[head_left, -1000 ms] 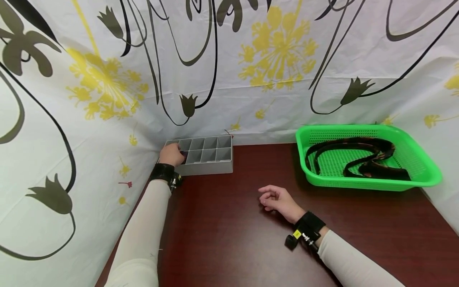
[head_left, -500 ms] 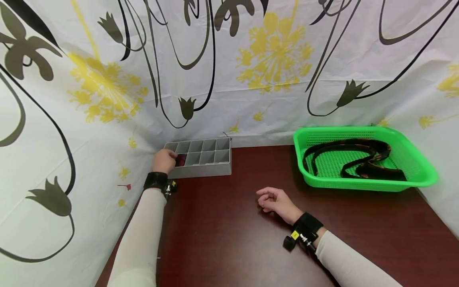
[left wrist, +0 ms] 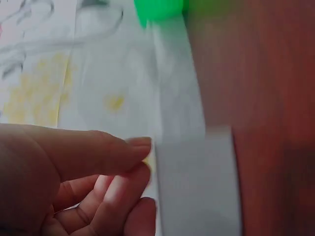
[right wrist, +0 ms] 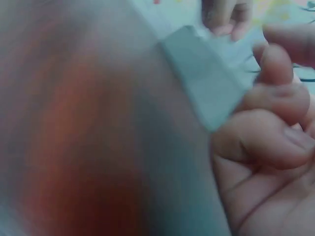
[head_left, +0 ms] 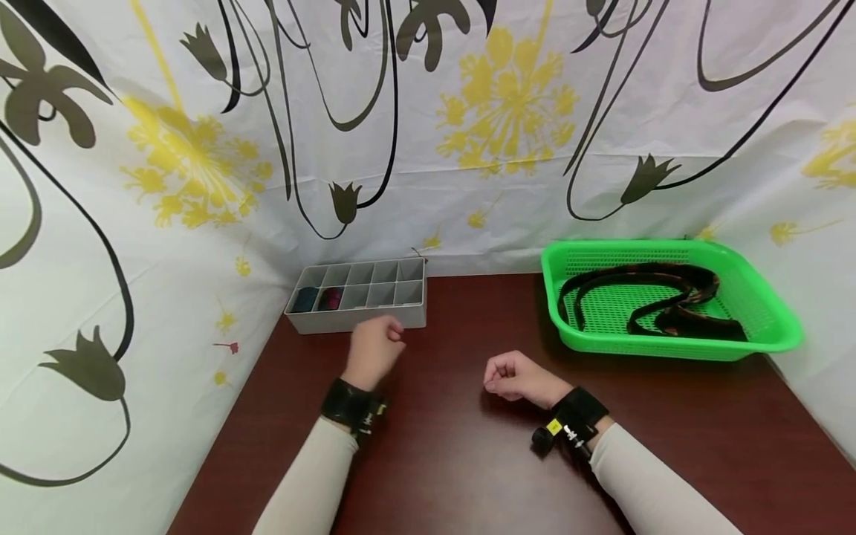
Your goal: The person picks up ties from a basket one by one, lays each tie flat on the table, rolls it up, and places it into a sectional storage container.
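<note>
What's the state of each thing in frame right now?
left hand: empty, fingers loosely curled, above the table just in front of the grey organizer.
right hand: empty, loosely curled, resting on the table.
grey organizer: uncovered, two leftmost front compartments hold small dark items, other visible ones look empty.
green basket: upright, holds a coiled dark belt.

A grey divided box point(head_left: 357, 295) sits on a dark reddish-brown desk point(head_left: 455, 453); the basket point(head_left: 769, 327) is bright green; the backdrop point(head_left: 468, 134) shows yellow flowers and black stems on white.
</note>
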The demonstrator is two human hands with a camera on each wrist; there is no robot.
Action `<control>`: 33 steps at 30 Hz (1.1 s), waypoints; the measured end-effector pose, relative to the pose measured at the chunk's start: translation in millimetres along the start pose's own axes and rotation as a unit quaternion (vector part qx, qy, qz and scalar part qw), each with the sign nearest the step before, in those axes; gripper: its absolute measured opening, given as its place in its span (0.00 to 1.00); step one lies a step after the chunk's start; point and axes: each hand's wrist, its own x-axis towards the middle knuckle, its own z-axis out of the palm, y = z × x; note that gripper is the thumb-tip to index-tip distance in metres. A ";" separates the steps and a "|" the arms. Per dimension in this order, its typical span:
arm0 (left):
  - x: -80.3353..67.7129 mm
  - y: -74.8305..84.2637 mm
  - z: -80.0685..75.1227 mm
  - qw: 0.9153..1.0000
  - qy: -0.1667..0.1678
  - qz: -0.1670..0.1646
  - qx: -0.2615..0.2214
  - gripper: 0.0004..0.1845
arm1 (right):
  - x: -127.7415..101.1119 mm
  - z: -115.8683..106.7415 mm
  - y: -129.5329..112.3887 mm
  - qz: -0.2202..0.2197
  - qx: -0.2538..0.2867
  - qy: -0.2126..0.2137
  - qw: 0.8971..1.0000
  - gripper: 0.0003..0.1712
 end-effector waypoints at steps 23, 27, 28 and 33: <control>-4.5 164.6 109.9 0.989 -0.095 0.113 -0.022 0.07 | -161.1 -150.7 -94.6 0.090 -0.296 0.580 0.754 0.15; -2.0 193.1 118.6 0.987 -0.068 0.145 -0.029 0.11 | -165.5 -154.0 -89.8 0.143 -0.442 0.520 0.716 0.22; -0.7 199.3 122.0 0.985 -0.059 0.158 -0.021 0.12 | -164.6 -153.7 -89.5 0.151 -0.465 0.492 0.721 0.22; 12.7 222.7 142.8 0.970 -0.051 0.232 0.050 0.16 | -156.8 -149.6 -94.7 0.193 -0.503 0.378 0.753 0.25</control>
